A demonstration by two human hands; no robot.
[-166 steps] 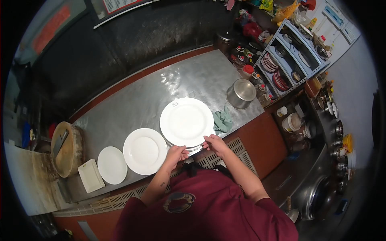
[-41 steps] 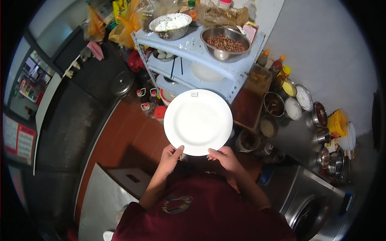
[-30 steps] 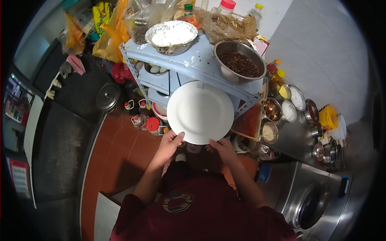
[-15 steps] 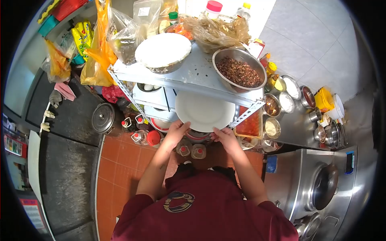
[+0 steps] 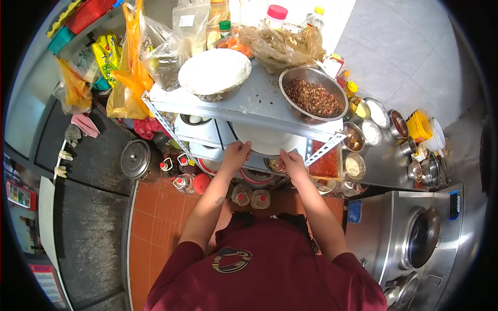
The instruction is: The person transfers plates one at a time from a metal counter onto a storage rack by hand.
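Over the last half second the white plate has gone farther in beneath the rack's top shelf, and the hands have followed it forward, so it now seems mostly stowed rather than carried. It lies over the lower shelf, toward the right end, with the dark sticks on its left and the bowl of brown grains above and to the right. Whether it bears on the shelf or on something under it cannot be told. The plate faces up and looks nearly level; being round, it has no true long axis, though the slanted view makes it wider left to right. Its near rim points to the person, while its far rim is hidden behind the top shelf's edge. The left hand and right hand are at the near rim, fingers curled almost closed; whether they pinch or merely touch it is unclear.
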